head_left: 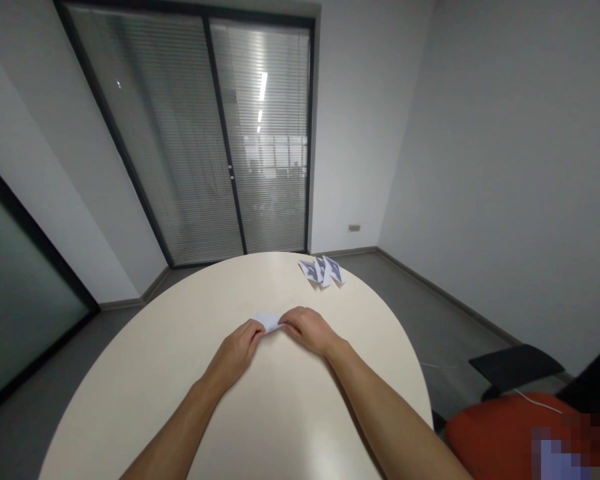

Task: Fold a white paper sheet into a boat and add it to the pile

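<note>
A small piece of white paper (269,322) is held low over the round cream table (180,353), between my two hands. My left hand (239,347) pinches its left end, fingers closed. On the other side, my right hand (310,329) grips the right end with curled fingers. The paper's outer ends are hidden under my fingers, and I cannot tell how it is folded. Farther back, near the table's far right edge, lie several folded papers (323,271) with blue-grey print, overlapping one another.
An orange-red chair (500,427) with a black armrest (516,370) stands right of the table. Beyond the far edge are glass doors (265,200) with blinds. A plain wall (505,167) rises on the right.
</note>
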`<state>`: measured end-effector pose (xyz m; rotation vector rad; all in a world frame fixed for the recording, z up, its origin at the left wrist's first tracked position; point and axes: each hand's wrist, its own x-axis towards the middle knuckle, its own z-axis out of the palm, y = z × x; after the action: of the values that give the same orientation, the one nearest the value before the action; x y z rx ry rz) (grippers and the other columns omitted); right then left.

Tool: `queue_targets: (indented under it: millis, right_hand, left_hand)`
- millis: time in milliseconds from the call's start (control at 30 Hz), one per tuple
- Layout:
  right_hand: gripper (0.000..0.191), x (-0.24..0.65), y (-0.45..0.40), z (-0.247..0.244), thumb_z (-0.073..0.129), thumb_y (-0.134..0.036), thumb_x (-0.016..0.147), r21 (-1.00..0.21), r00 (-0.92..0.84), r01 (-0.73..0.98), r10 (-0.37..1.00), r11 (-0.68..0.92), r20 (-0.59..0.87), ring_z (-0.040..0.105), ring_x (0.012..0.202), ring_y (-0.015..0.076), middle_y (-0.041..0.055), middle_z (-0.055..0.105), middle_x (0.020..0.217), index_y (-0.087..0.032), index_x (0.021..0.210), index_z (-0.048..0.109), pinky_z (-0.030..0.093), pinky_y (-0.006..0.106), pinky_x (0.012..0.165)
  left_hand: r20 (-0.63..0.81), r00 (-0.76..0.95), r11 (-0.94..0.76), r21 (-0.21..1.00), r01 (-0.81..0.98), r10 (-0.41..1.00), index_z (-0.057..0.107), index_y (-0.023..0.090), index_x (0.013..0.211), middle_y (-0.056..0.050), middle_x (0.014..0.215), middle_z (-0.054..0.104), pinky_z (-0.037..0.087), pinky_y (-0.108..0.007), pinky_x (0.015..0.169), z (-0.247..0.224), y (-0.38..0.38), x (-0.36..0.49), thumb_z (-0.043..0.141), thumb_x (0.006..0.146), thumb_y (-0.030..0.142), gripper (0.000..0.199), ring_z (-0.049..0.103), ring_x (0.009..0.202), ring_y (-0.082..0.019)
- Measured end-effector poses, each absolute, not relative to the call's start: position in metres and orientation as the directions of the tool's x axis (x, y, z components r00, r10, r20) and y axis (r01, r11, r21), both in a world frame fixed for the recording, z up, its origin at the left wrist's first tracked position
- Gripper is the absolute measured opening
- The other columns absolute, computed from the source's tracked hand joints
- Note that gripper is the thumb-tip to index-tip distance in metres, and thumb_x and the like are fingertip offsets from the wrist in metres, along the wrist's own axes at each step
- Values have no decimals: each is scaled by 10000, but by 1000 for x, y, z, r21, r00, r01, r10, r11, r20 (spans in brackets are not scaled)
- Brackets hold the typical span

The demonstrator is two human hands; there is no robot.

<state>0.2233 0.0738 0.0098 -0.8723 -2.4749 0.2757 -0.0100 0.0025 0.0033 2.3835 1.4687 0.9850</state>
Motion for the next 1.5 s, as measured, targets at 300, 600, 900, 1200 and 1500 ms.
queue_targets:
  millis: [300,600,900,1200,1500]
  right_hand:
    - [217,225,76,11,502,-309,1035,-390,-554,593,708,705,438,651,934,192,55,744,1005,-227,1094,695,443,289,834]
    - [214,226,76,11,577,-345,999,-513,-496,516,728,686,474,642,963,201,64,723,1070,-224,1162,644,451,312,866]
    - [307,222,75,10,498,-437,1014,-754,-421,338,807,563,413,648,881,183,42,740,972,-198,1055,686,469,275,763]
    - [318,221,77,5,470,-388,1027,-732,-465,390,805,559,367,661,892,191,65,752,1029,-193,1126,700,462,287,786]
    - [324,227,79,5,502,-261,984,-499,-583,550,736,669,345,603,738,164,53,724,773,-168,788,742,402,267,739]
  left_hand:
    - [528,157,-404,394,825,834,641,238,980,-13,953,715,496,-293,765,7,1,-14,479,986,297,172,681,878,-187]
    - [600,29,-407,506,760,799,666,228,1000,-39,979,718,531,-310,795,1,7,-19,480,998,360,227,669,904,-198]
    - [569,-107,-371,655,658,815,705,201,986,-58,943,732,545,-275,662,7,5,-16,518,966,435,300,660,767,-177]
    - [461,-120,-281,705,651,879,667,191,1048,-26,809,711,501,-272,626,-5,13,-20,537,935,418,285,625,635,-160]
    - [341,0,-210,577,789,940,667,212,1066,-49,931,751,469,-278,660,-13,12,-21,531,928,278,205,658,708,-176]
